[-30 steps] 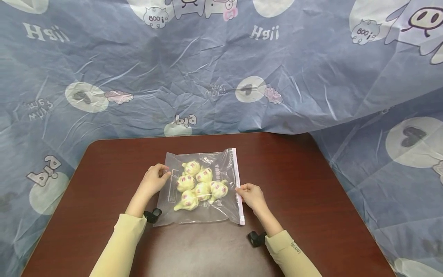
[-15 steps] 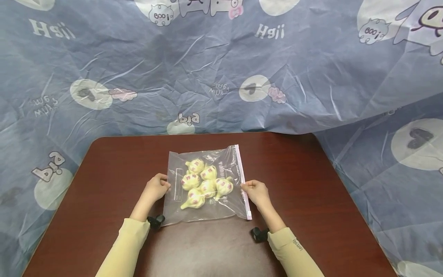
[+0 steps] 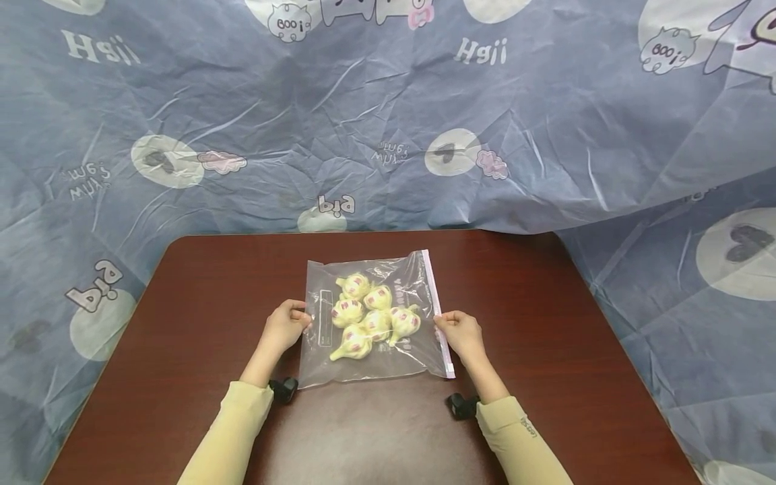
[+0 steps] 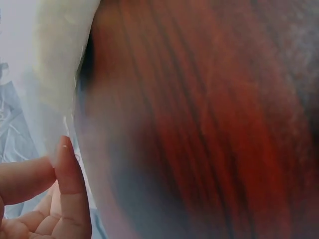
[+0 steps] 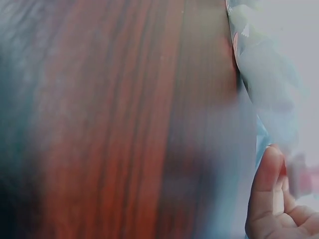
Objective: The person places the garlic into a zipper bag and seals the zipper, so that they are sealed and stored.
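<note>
A clear plastic zip bag is stretched between the two hands in the head view, with a white-pink slider strip along its right side. Several pale yellow, garlic-shaped bulbs with pink marks lie inside it. My left hand pinches the bag's left edge between thumb and finger; the left wrist view shows this pinch close up. On the opposite side my right hand pinches the slider strip near its middle. In the right wrist view the strip is blurred beside the thumb.
The bag is over a dark red-brown wooden table, whose far edge meets a hanging blue cloth with cartoon prints. Black wrist cameras sit below both hands, near the yellow sleeves.
The left fingers, loosely near the bag's left edge a second ago, now pinch it. Both hands and the bag appear shifted right and slightly up in the view, which itself has shifted too.
</note>
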Demonstrator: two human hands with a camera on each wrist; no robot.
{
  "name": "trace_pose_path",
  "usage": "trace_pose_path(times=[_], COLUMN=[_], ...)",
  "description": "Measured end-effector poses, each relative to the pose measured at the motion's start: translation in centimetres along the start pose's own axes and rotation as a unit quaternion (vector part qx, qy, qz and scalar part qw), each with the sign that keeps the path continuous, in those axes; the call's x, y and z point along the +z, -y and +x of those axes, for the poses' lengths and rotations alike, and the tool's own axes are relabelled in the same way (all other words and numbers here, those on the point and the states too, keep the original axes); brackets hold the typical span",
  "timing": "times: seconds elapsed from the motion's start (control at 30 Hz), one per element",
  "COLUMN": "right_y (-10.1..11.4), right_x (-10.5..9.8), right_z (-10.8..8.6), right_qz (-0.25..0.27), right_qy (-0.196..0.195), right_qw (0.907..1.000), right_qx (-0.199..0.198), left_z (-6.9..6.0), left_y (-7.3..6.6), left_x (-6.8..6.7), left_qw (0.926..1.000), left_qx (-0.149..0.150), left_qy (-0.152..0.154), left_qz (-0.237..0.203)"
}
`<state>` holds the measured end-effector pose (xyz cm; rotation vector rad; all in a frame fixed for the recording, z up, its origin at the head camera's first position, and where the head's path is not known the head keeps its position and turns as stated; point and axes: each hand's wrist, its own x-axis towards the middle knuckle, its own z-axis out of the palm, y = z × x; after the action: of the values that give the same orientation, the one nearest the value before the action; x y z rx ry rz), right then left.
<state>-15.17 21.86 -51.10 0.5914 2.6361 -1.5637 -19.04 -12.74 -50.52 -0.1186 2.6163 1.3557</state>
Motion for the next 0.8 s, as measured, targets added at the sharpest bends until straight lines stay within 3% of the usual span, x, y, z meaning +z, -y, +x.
trace_pose_path(times=[0.1,0.6,0.8], right_y=[-0.1,-0.3,-0.3], right_x=[0.0,-0.9,-1.2], right_z=[0.0,-0.1,-0.1], right_qz=[0.008,-0.055,-0.033], right_qy=[0.001,0.013,0.015], right_qw=[1.0,0.9984,0.9993], right_qx=[-0.001,-0.001,-0.005], left_z=[-0.1,-0.3,-0.4], left_y=[0.1,-0.3,-0.6], left_x=[0.1,0.2,-0.3], left_qw=[0.9999,0.9998,0.9999], left_qx=[0.001,0.007,0.01], left_qy=[-0.006,-0.011,-0.008], left_qz=[-0.012,-0.015,0.002])
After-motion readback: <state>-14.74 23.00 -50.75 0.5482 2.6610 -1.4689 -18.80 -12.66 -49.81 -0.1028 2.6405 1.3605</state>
